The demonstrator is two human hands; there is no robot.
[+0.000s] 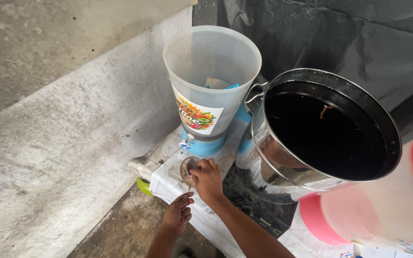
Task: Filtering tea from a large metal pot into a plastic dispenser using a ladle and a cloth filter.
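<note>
My right hand grips a small round metal cup or ladle bowl just below the white and blue tap of a translucent plastic drink dispenser. The dispenser has a blue base and a colourful sticker. My left hand hangs lower, off the table edge, with its fingers loosely curled. A thin line runs down from the metal piece to those fingers. I cannot tell whether it is a handle or a trickle, or whether the left hand holds it.
A large steel pot of dark liquid stands on a black cooktop, right of the dispenser. A translucent container with pink lid is at the near right. A white cloth covers the table. Left is a concrete wall. Black sheeting hangs behind.
</note>
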